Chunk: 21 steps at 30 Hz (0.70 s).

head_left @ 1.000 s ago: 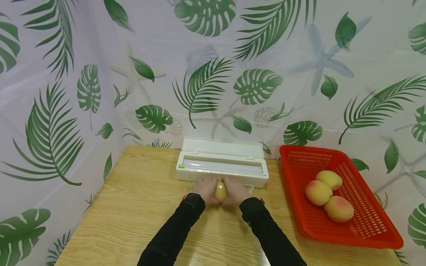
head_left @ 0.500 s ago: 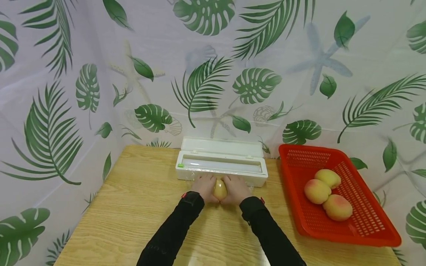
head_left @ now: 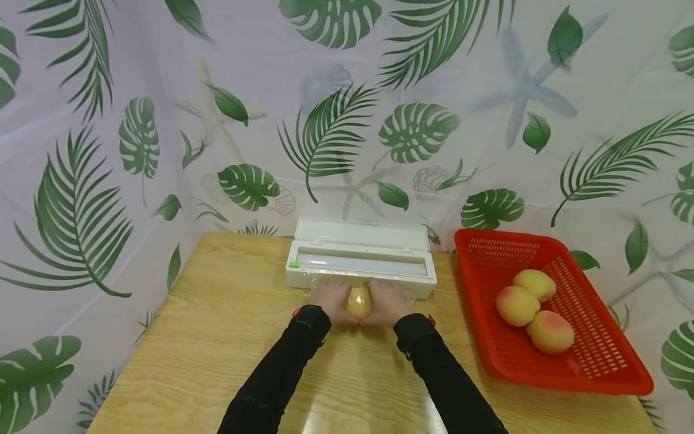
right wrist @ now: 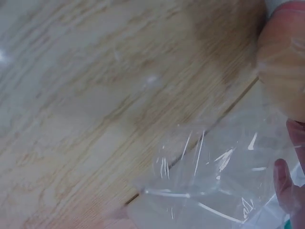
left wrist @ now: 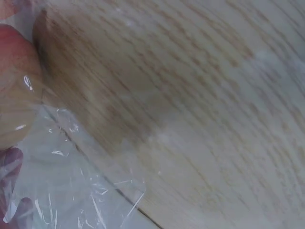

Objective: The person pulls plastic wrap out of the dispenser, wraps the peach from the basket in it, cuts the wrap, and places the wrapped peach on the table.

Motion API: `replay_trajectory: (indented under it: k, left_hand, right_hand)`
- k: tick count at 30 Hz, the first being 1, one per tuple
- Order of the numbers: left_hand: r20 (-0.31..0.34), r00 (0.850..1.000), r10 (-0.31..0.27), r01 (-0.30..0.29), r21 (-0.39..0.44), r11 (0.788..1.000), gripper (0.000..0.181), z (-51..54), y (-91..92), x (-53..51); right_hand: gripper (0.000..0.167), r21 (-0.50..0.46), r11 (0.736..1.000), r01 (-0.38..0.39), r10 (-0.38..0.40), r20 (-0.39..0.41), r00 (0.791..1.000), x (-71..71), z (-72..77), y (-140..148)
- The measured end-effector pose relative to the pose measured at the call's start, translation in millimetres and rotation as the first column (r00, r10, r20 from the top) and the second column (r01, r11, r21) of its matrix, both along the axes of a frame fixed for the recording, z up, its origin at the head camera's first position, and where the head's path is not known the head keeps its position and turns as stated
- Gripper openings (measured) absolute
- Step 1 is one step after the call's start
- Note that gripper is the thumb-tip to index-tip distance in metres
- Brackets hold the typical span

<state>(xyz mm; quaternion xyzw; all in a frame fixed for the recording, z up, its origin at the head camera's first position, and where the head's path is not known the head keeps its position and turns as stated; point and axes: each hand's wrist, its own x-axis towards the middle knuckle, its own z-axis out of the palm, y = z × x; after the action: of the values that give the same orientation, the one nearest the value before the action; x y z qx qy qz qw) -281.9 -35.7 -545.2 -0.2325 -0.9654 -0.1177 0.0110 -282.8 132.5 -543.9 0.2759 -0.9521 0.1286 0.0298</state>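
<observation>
A yellow peach [head_left: 359,303] with clear plastic film over it is gripped between my two hands, just in front of the white film box [head_left: 360,274]. My left hand [head_left: 332,301] curls round its left side, my right hand [head_left: 386,303] round the right. In the left wrist view the peach [left wrist: 16,95] shows at the left edge, with crinkled clear film [left wrist: 71,186] spreading below. The right wrist view has the peach [right wrist: 283,71] at the right edge, loose film [right wrist: 209,167], and some fingertips [right wrist: 282,176] under it. Most other fingertips are hidden.
The film box's lid [head_left: 360,235] stands raised at the back, and a pale roll [head_left: 360,263] lies inside. On the right, a red plastic basket [head_left: 488,361] holds three peaches [head_left: 517,305]. A wooden table [head_left: 228,337] lies under everything; a leaf-patterned cloth [head_left: 260,138] hangs behind.
The head view has tilted down slightly. More of the peach shows between my hands than a second ago, as the fingers have parted a little. My grip stays by the box.
</observation>
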Motion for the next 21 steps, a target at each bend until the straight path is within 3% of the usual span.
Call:
replay_trajectory:
  k: [9, 21]
  left_hand:
    - [0.036, 0.999, 0.003, -0.005, 0.081, 0.997, 0.062, 0.4, 0.4, -1.0]
    - [0.071, 0.997, -0.031, 0.023, 0.101, 0.995, 0.056, -3.9, -2.1, -9.5]
  right_hand:
    - [0.074, -0.037, 0.999, 0.033, -0.031, 0.071, 0.997, -1.6, -0.4, 2.2]
    - [0.068, -0.089, 0.995, 0.044, -0.032, 0.13, 0.991, -1.5, 1.3, 0.3]
